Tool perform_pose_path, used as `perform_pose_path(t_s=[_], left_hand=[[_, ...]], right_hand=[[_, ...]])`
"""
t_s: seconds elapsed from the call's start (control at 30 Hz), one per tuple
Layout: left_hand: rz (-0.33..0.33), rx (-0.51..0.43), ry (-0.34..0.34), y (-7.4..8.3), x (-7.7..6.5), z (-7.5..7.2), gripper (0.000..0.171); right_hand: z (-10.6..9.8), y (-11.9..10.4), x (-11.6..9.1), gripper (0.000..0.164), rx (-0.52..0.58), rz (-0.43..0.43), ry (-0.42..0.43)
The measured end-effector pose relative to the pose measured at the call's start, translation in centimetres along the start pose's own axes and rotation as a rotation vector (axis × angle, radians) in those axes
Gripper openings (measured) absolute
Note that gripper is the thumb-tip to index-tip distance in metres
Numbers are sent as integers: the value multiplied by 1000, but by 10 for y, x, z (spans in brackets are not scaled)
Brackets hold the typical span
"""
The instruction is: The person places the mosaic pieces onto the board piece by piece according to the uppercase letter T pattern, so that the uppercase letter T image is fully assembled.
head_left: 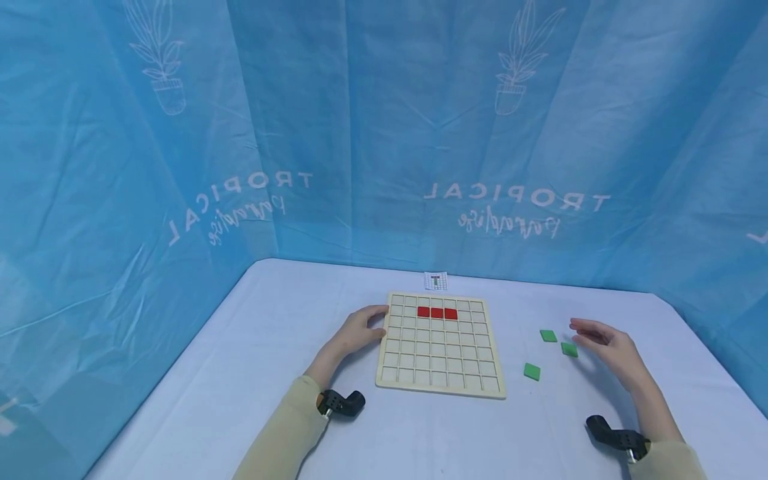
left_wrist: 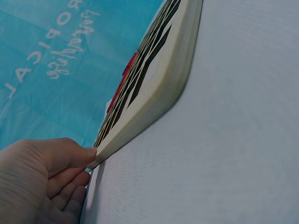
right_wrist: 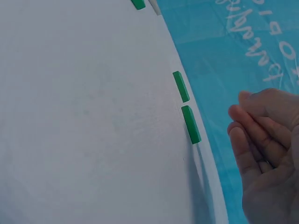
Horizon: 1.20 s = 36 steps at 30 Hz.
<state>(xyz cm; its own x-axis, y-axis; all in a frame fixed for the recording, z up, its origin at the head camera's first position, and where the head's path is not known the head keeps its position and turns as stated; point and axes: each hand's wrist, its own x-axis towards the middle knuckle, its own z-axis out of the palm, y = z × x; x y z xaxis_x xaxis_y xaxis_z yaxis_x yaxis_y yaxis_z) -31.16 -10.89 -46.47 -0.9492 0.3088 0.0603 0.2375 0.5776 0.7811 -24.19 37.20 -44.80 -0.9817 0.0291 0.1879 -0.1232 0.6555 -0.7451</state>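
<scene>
On 1 board [head_left: 439,349]: 3 red tiles [head_left: 437,313] | beside: 3 green tiles [head_left: 531,372]

Head cam fwd/down; wrist cams [head_left: 353,404] [head_left: 606,435] close; all incl. backdrop [head_left: 384,140].

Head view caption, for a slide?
Left hand touches a gridded board with three red tiles; right hand hovers near green tiles.

A cream square board [head_left: 423,348] lies flat, gridded. Three red tiles [head_left: 437,313] sit side by side in its second row from the far edge. Three square green tiles [head_left: 532,372] lie flat, apart, to its right.
</scene>
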Motion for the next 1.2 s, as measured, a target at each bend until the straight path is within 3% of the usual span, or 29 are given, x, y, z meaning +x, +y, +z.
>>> perform_pose_path(t_s=[0.27,0.5,0.83,1.2], left_hand=[[-13,-3,-2,1,1,1,53],[-12,1,1,1,1,1,53],[-4,6,3,1,0,1,53],[9,9,7,0,0,1,52]], right_hand=[[1,11,-6,50,-42,35,-18],[4,22,-10,45,-47,-22,-11],[8,24,-8,46,-122,7,-58],[11,27,-6,39,-165,-39,-57]])
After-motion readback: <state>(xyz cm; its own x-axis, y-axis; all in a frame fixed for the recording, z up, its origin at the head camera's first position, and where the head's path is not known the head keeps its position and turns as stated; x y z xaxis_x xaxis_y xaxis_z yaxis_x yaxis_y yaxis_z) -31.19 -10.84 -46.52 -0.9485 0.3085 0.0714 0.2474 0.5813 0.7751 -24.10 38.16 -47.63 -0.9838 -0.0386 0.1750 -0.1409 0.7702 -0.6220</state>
